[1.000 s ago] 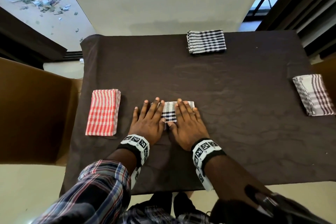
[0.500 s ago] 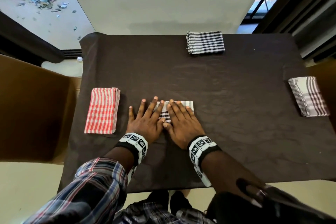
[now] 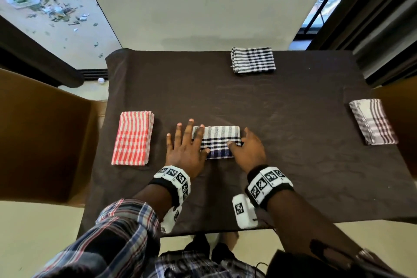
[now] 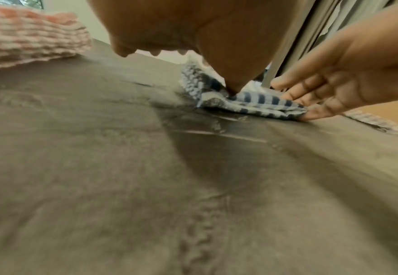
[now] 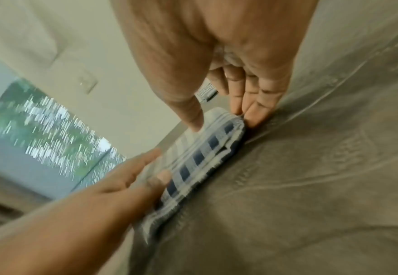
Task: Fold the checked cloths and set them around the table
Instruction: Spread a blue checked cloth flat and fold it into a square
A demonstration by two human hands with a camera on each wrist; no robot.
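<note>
A folded blue-and-white checked cloth (image 3: 217,142) lies near the front of the dark brown table (image 3: 282,108). My left hand (image 3: 185,146) lies flat at its left end, fingers straight and spread, with the forefinger and thumb on the fabric. My right hand (image 3: 248,149) is turned on edge at the right end. Its thumb (image 5: 197,122) presses on top and its straight fingers (image 5: 252,115) rest against the cloth's (image 5: 200,158) end, tips on the table. In the left wrist view, the cloth (image 4: 259,102) shows several stacked layers.
Three folded cloths lie round the table: a red one (image 3: 133,137) at the left, a black-and-white one (image 3: 253,60) at the far edge, a grey-brown one (image 3: 372,124) at the right. An open cardboard box (image 3: 45,137) stands by the left side.
Both hands lay flat side by side on the middle of the cloth. They have slid apart to its two ends, so most of its top now shows.
</note>
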